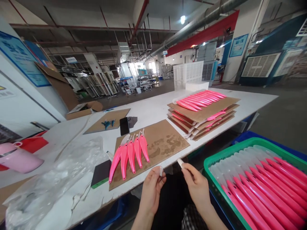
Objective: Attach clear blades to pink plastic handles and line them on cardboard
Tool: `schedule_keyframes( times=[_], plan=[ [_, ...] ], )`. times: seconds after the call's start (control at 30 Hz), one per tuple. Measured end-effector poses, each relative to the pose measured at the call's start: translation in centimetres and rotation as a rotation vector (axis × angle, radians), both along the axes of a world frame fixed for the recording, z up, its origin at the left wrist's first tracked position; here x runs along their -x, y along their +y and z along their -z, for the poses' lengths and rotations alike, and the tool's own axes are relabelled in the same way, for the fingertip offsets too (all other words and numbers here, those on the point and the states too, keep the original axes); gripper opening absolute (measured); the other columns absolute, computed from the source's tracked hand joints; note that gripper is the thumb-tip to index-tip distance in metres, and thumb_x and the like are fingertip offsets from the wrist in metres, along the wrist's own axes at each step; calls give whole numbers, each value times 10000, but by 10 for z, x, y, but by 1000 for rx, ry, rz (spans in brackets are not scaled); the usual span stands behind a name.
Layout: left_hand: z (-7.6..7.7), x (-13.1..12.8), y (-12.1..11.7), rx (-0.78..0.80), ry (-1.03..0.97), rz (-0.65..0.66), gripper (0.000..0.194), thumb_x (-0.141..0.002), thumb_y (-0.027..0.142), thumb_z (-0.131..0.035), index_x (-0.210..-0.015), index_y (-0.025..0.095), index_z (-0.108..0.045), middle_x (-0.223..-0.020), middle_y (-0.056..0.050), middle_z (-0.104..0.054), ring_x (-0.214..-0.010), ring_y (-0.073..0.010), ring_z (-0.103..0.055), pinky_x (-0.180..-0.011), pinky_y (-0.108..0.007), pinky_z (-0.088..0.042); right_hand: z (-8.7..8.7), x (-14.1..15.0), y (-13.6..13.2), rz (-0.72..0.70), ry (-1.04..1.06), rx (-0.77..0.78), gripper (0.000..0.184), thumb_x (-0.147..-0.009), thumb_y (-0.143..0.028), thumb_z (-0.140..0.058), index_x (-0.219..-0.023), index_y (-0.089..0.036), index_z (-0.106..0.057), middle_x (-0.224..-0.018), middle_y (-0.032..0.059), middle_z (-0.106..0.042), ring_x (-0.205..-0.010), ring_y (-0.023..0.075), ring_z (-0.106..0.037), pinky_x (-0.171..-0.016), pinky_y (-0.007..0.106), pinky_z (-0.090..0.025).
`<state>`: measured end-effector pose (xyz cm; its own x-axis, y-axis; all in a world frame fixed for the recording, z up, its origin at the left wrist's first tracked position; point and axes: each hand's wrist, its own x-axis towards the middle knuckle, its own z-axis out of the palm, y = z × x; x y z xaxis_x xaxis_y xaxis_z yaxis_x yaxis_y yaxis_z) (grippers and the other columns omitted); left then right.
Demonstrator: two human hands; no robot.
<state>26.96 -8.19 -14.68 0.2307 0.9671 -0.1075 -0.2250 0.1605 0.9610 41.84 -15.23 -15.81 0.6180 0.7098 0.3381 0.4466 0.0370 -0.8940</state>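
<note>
My left hand (151,188) is low in the middle, just off the table's front edge, its fingers pinched on a small white piece (161,171). My right hand (196,185) is beside it, pinching another small white piece (180,163). Several pink knife-shaped plastic parts (130,155) lie side by side on a brown cardboard sheet (163,143) right in front of my hands. A green crate (216,159) at my right holds several more pink parts (268,191) with clear sleeves.
A stack of cardboard sheets (211,111) layered with pink parts sits further right on the white table (148,110). A black phone (124,126), a second cardboard with small teal pieces (107,123), crumpled clear plastic (59,172) and a pink container (19,158) lie left.
</note>
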Motion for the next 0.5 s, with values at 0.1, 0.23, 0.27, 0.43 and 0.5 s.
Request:
schedule_keyframes(
  times=[0.1,0.23,0.27,0.43,0.5],
  plan=[
    [3,2,42,-252,263,-67,391,-782,514,-606,-981,178,-626,-907,-54,-648,-860,-206,-631,-837,-378,-510,-10,-18,36,-7,-213,87,378,-928,-349,-420,-1237,-207,-585,-1086,61,-712,-971,215,-671,-865,310,-521],
    [8,3,84,-431,375,-136,361,-697,513,-665,-878,202,-681,-942,-69,-670,-957,-286,-595,-967,-488,-409,-21,-33,92,-21,-517,247,400,-949,-234,-382,-1328,-189,-502,-1083,113,-694,-972,239,-655,-840,342,-504],
    [12,4,90,-460,396,-138,347,-695,518,-656,-838,204,-689,-913,-71,-677,-950,-303,-596,-968,-514,-399,-20,-35,105,-30,-558,258,372,-941,-214,-402,-1286,-200,-542,-1031,110,-704,-931,244,-659,-814,343,-500],
    [44,18,113,-650,533,-121,357,-782,552,-568,-872,232,-700,-919,-54,-699,-915,-285,-647,-864,-445,-503,-9,-43,147,-206,-781,290,127,-846,-163,-573,-894,-204,-683,-857,56,-709,-865,223,-627,-819,319,-438],
    [56,21,120,-696,518,-111,394,-788,589,-565,-892,234,-698,-889,-48,-708,-834,-254,-677,-765,-371,-554,-11,-47,151,-272,-857,286,78,-816,-194,-624,-879,-200,-668,-895,44,-707,-901,222,-611,-840,317,-425]
  ],
)
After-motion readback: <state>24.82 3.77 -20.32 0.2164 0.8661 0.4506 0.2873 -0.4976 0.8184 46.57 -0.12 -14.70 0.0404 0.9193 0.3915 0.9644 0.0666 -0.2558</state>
